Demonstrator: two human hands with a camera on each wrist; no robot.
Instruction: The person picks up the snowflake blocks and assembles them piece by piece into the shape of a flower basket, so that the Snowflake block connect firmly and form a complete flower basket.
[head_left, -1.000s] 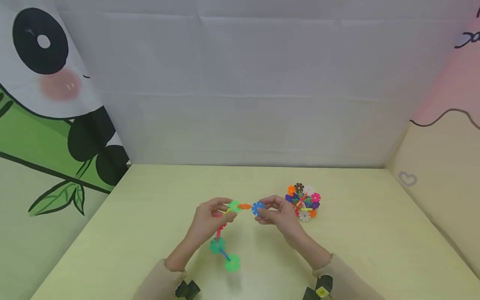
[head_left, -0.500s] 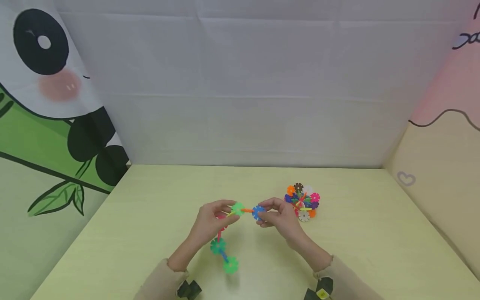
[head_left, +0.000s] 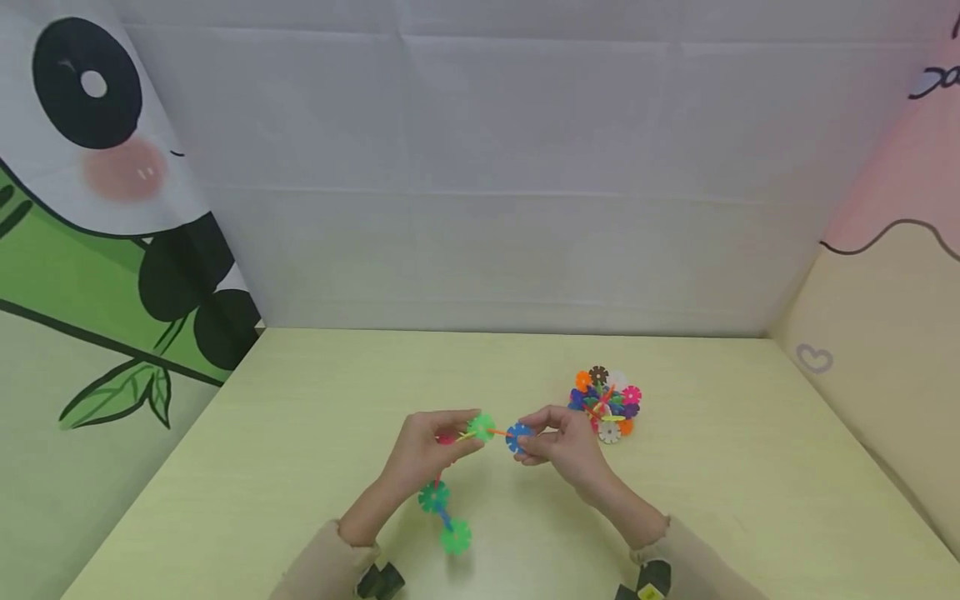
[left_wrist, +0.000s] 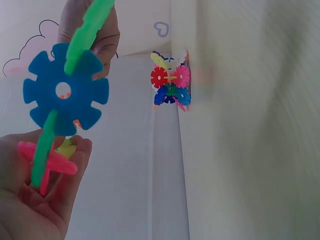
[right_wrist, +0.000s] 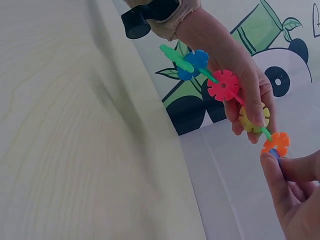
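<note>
A chain of notched snowflake discs hangs from my left hand [head_left: 427, 454]. Thumb and fingers of that hand pinch it at the yellow disc [right_wrist: 248, 120] and a light green disc [head_left: 481, 427]. Below dangle a pink disc [right_wrist: 223, 85], a green disc [head_left: 433, 497], a blue disc [left_wrist: 65, 90] and a light green end disc [head_left: 455, 537]. At the other end is an orange disc [right_wrist: 281, 142]. My right hand [head_left: 566, 442] pinches another blue disc [head_left: 517, 437] against the orange one's edge; they touch, but how deep the slots sit is hidden by the fingertips.
A heap of mixed-colour snowflake discs [head_left: 609, 432] lies on the pale table [head_left: 712, 467], beyond and right of my right hand. A white back wall [head_left: 480, 250] and printed side panels [head_left: 885, 333] surround the tabletop.
Both hands have sunk slightly, closer to me. The orange disc has turned edge-on and now meets the right hand's blue disc, where a small gap showed before. The chain's loose end swings left.
</note>
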